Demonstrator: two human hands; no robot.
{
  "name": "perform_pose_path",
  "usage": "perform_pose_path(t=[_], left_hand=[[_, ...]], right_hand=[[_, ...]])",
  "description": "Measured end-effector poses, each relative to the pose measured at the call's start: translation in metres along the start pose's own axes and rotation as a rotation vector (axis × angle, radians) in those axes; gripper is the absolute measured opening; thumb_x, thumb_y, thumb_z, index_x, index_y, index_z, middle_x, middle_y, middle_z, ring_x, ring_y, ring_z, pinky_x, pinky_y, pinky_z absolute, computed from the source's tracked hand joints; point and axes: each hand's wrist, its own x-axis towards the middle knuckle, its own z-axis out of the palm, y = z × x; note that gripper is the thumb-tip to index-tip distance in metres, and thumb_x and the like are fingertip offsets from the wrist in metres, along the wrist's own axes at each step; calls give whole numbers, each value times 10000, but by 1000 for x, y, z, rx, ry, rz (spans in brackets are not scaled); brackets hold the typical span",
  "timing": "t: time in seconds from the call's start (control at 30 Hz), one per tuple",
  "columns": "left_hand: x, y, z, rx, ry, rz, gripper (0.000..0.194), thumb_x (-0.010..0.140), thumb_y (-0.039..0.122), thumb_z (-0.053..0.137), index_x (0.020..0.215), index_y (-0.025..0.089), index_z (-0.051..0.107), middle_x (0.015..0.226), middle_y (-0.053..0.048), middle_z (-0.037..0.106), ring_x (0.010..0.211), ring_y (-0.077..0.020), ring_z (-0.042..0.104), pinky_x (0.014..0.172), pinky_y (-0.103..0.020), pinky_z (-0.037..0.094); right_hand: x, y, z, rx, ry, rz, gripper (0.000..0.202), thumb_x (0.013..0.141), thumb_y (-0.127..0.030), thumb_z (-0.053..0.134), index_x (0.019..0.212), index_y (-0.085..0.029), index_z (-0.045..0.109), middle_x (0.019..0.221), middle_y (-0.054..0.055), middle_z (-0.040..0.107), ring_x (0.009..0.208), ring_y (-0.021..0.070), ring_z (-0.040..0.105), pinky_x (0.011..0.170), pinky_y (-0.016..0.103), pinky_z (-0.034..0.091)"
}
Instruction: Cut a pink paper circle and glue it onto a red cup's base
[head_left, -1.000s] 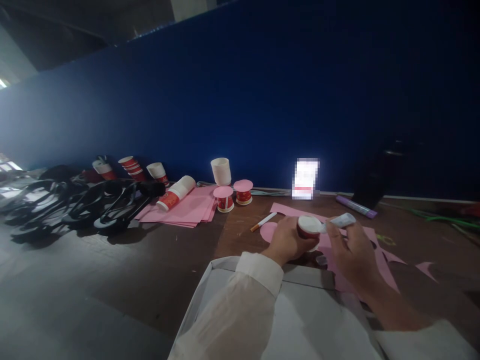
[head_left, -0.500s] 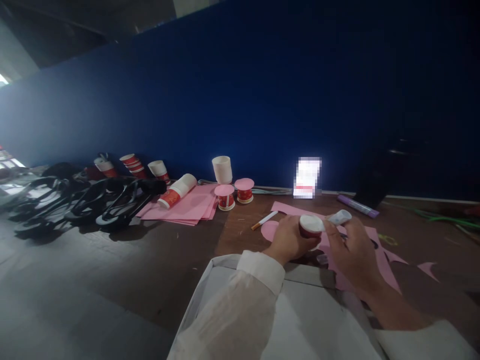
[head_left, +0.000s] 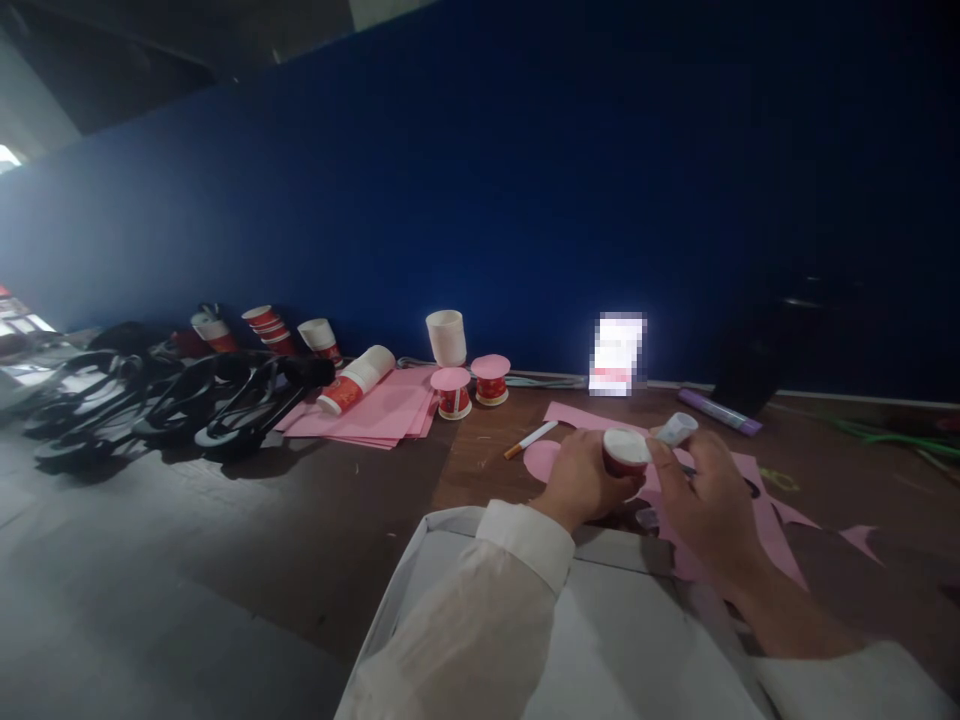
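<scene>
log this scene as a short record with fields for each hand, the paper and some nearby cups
left hand: holds a red-and-white cup
right hand: holds a white tube beside the cup
paper: pink sheet beneath the hands; pink stack farther left
nearby cups: two red ones topped with pink discs; one lying on the stack

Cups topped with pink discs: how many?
2: one cup in front of the white cup, the other to its right, slightly farther back. The red cup in the left hand has none. Some may hide behind black gear.
</scene>
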Motion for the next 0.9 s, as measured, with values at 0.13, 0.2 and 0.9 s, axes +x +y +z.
perform_pose_path(t=[0.13, 0.2, 0.9], left_hand=[[0, 1, 0, 5, -7, -24, 170, 739, 321, 776, 825, 181, 732, 899, -100, 757, 902, -275, 672, 860, -378, 531], [-1, 2, 0, 5, -12, -43, 194, 733, 322, 784, 858, 181, 739, 926, -105, 761, 937, -286, 672, 879, -387, 532], [-1, 2, -1, -10, -32, -71, 270, 729, 360, 809, 931, 187, 765, 975, -107, 771, 946, -290, 678, 879, -384, 538]], right_hand=[[0, 0, 1, 12, 11, 6, 260, 965, -489, 530, 963, -240, 605, 930, 82, 667, 907, 273, 628, 814, 420, 481], [0, -1, 2, 22, 19, 15, 265, 960, -493, 534, 963, -239, 610, 942, 84, 672, 925, 277, 632, 829, 426, 485], [4, -12, -18, 71, 62, 260, 362, 934, -497, 495, 1068, -223, 690, 1064, 117, 730, 994, 316, 671, 886, 479, 497]])
